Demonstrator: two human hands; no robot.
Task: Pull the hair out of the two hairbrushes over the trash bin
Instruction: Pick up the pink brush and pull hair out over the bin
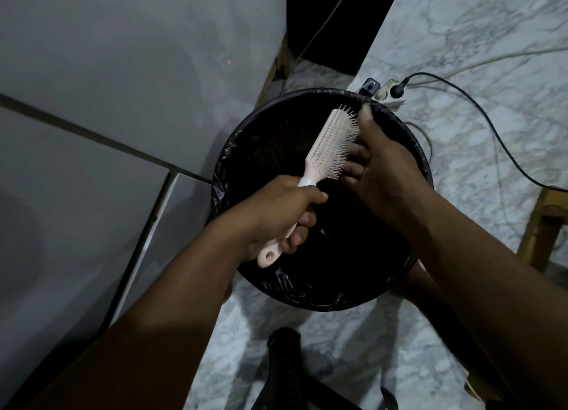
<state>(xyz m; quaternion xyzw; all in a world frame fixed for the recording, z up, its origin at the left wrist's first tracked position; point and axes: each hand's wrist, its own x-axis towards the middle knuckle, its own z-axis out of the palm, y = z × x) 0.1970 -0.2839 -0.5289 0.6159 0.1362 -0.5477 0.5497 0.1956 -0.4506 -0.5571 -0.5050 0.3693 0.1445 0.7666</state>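
Fingers (353, 163) of the right hand (387, 176) are spread against the bristles of a pale pink brush (330, 142); its handle is clamped in the left hand (282, 216). Centre frame, the brush is held tilted over a black-lined bin (233, 151). Marble floor (491, 148) lies open at right, grey panels (107, 102) crowd the left.

A pale pink hairbrush (325, 151) is held tilted in the middle of the frame, over a round black trash bin (239, 151). Its white bristles are turned to the right.
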